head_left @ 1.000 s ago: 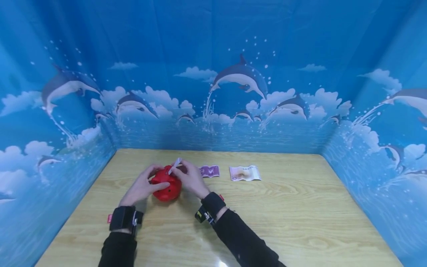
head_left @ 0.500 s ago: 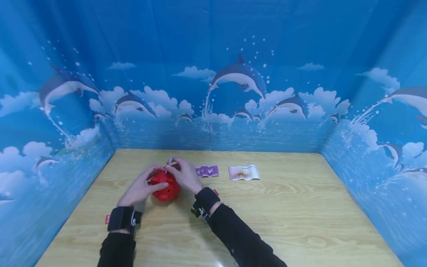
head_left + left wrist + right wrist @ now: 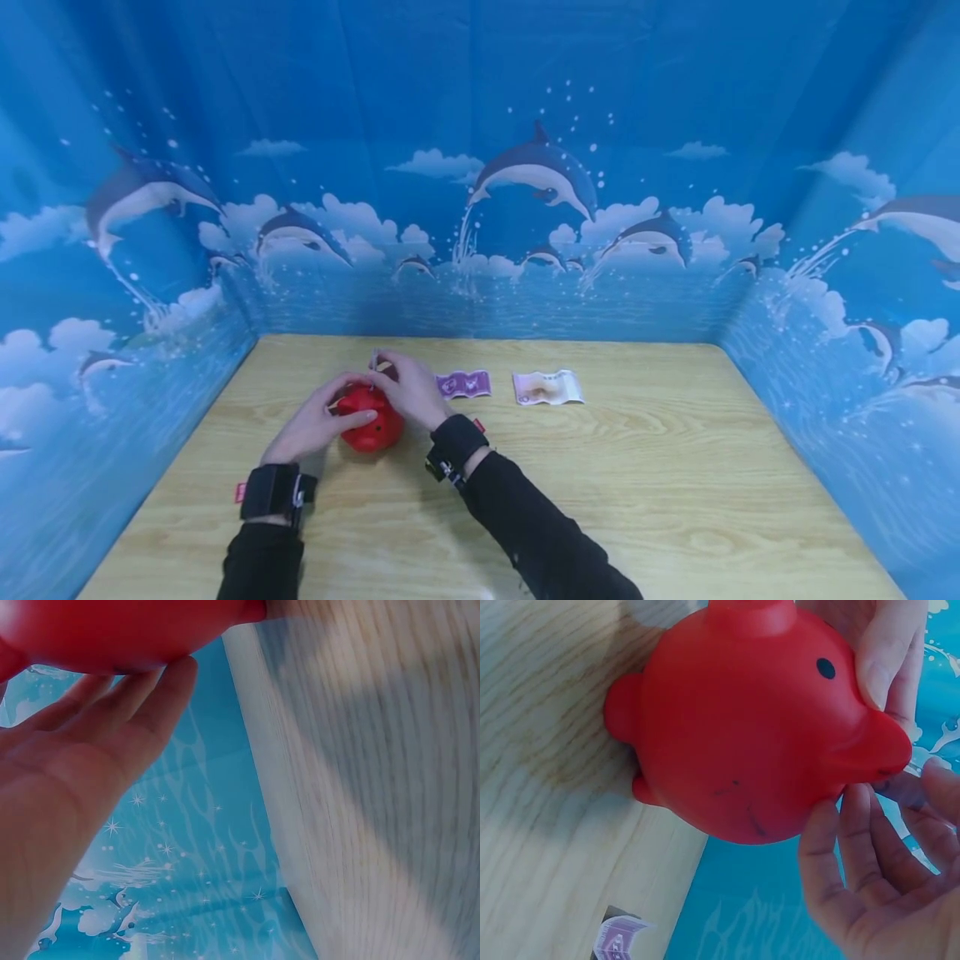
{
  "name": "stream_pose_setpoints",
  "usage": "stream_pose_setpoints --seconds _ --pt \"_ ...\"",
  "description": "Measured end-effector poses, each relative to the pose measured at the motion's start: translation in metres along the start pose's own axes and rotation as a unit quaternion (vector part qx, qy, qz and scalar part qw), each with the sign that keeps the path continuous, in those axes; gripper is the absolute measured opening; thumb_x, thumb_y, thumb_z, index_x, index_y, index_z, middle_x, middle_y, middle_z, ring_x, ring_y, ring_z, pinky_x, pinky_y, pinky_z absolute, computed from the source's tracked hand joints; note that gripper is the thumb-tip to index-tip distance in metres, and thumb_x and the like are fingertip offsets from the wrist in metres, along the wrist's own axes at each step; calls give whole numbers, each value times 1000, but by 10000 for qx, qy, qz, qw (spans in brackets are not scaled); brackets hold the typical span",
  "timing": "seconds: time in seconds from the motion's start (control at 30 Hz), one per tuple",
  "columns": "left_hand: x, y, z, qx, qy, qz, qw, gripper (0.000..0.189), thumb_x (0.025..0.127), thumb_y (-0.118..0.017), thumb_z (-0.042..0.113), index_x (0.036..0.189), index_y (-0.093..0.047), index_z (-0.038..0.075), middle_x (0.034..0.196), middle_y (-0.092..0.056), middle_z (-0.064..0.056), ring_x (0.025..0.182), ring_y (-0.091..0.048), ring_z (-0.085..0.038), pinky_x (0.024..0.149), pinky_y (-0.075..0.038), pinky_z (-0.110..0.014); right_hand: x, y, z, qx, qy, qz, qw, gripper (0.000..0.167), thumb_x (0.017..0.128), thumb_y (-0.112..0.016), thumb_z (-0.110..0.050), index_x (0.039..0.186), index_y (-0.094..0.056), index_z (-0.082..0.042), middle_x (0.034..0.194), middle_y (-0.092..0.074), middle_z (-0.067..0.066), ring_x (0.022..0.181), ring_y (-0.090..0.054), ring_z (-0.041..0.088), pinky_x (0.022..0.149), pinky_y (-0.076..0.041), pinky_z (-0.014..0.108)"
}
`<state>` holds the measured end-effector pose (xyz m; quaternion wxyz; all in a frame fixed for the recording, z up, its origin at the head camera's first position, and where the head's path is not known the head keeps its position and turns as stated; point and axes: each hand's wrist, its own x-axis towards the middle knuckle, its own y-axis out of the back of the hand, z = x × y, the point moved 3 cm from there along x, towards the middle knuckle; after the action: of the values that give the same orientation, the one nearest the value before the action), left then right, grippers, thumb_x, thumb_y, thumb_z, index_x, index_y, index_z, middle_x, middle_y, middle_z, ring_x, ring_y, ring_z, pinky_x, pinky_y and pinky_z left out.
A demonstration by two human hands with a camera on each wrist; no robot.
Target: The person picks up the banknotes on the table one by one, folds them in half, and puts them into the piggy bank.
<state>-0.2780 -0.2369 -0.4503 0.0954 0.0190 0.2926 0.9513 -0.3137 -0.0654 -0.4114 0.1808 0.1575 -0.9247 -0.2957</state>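
Compared with half a second ago, the right hand (image 3: 412,392) has shifted slightly toward the left hand (image 3: 318,421), and the thin pale slip (image 3: 374,360) it pinches stands closer to upright. Nearest, the left hand grips the red piggy bank (image 3: 371,432), thumb across its near side. That bank sits on the table (image 3: 675,458) between the hands. What matters most, I judge, is how the slip lines up with the bank's top: its visible length points down toward the bank's far upper part, with the right hand nearer. Whether its lower edge is inside, I cannot tell. Just right of the right hand lies a purple banknote (image 3: 465,384); farther right, a pale banknote (image 3: 548,388). Beyond both hands hangs a dolphin-print backdrop (image 3: 420,308). Left-wrist footage alone shows left fingertips meeting the red surface; the right-wrist view reveals the bank's feet and dark marks.
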Motion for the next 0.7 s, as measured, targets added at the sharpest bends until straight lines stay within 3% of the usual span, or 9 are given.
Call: stream_pose_setpoints --seconds 0.3,0.7 --pt "1 0 1 -51 27 -11 10000 73 78 -74 58 140 -45 34 144 -49 0 135 -42 -31 103 -40 -61 1 2 -4 -23 -34 -89 10000 12 101 -55 -30 101 -61 -20 96 -67 -4 82 -61 4 69 -48 19" --pt "1 0 0 -30 55 28 10000 71 78 -75 57 138 -46 31 143 -49 -3 133 -42 -32 102 -40 -62 2 0 -4 -66 4 -202 9998 12 99 -59 -30 102 -63 -18 105 -69 -2 95 -65 9 80 -51 20"
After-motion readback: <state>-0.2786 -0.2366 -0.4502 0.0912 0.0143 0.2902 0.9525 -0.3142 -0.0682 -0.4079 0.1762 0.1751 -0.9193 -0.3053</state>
